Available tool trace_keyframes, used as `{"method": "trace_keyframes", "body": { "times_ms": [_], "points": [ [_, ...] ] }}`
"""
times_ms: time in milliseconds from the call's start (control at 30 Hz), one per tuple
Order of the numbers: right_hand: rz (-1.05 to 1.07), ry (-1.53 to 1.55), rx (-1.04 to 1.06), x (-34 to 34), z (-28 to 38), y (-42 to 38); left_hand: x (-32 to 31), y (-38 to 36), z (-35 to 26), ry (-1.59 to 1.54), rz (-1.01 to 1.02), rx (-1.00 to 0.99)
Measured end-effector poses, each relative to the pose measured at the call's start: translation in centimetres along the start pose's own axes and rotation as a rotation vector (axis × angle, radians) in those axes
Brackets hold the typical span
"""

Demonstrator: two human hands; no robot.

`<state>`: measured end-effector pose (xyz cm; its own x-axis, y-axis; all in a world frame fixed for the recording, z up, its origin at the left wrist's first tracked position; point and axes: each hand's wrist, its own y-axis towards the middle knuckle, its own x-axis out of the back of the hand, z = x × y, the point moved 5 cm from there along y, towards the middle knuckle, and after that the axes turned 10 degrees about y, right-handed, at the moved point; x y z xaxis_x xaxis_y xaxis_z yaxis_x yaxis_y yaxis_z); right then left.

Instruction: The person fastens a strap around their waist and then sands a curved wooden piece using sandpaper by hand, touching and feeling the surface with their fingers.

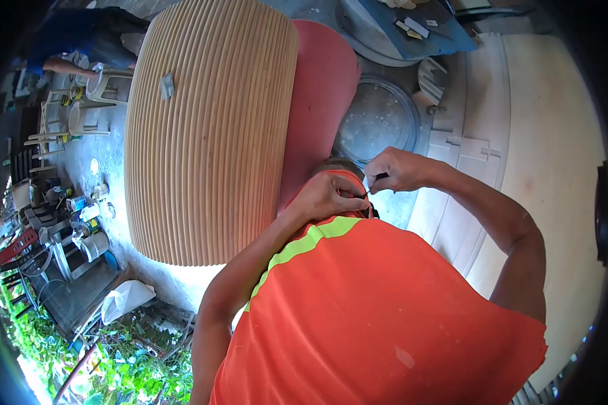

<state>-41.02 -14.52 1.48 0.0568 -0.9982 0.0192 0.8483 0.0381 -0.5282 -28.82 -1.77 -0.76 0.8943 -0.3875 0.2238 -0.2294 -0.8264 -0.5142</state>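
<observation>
Both my hands are raised in front of my orange shirt, which has a yellow-green stripe. My left hand is closed, thumb and fingers pinched beside a dark strap-like piece; what exactly it grips is partly hidden. Close by on the right, my right hand is closed on a small black item, its kind too small to tell. The fingertips of the two hands are nearly together. Beyond them lies a curved, ribbed wooden panel, next to a smooth pinkish-red surface.
Pale boards stand along the right side. A coil of wire lies on the floor near a round drum. At the upper left a person reaches toward a plastic chair. Cans and buckets crowd the left; plants grow below.
</observation>
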Motion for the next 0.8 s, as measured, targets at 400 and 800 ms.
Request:
{"method": "trace_keyframes", "body": {
  "times_ms": [400,800],
  "points": [
    [0.059,-0.082,-0.104,2.1,0.1,-3.8,-1.2,1.2,-0.8,-0.110,0.185,-0.038],
    [-0.160,-0.026,0.062,-2.5,-1.6,-0.5,-1.2,1.5,4.8,-0.272,0.265,0.113]
  ]
}}
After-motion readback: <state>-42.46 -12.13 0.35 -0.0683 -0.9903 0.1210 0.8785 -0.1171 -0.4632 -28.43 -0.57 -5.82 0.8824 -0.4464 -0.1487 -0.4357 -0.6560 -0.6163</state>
